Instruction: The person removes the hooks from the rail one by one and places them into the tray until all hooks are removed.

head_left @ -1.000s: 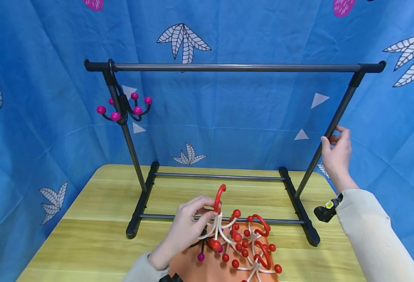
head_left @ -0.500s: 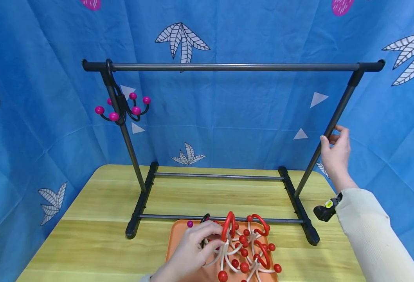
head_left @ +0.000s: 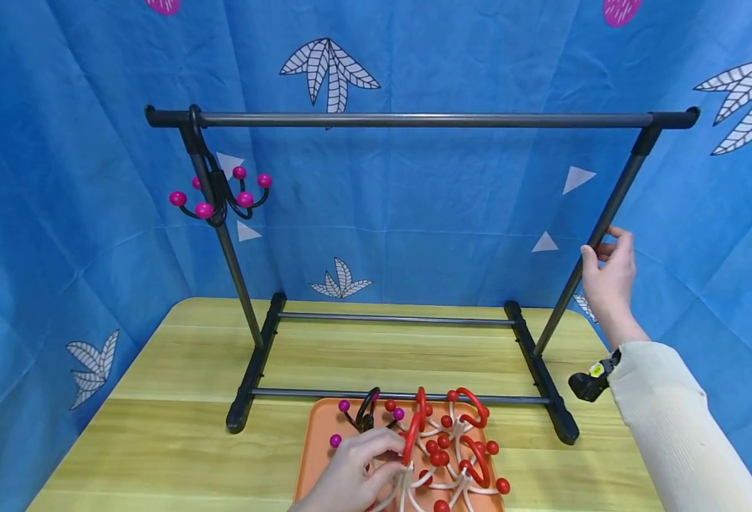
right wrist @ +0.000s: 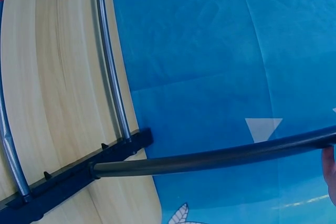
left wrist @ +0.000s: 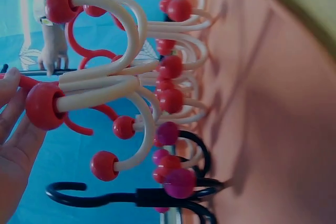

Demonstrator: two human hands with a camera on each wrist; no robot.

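Note:
My left hand (head_left: 358, 466) pinches the red hook of a white multi-arm hanger (left wrist: 100, 82) with red ball tips, low over the orange tray (head_left: 315, 427). Other white hangers (head_left: 462, 473) with red hooks and balls crowd the tray's right side, their arms overlapping. Beside my left hand, a black hanger (head_left: 366, 421) with purple balls stands in the tray. On the right, my right hand (head_left: 611, 277) grips the upright (head_left: 615, 199) of the black rack; its fingers pass partly behind the tube. Only a bit of that hand (right wrist: 329, 171) shows in the right wrist view.
A black hanger (head_left: 217, 192) with pink balls hangs at the left end of the rack's top bar (head_left: 414, 121). The rack's feet (head_left: 254, 377) stand on a wooden table (head_left: 158, 398). A blue patterned curtain (head_left: 414, 213) hangs behind.
My left hand has lowered the white hanger from above the tray down among the others, first moving a little right. The black hanger in the tray is more exposed. My right hand has stayed put.

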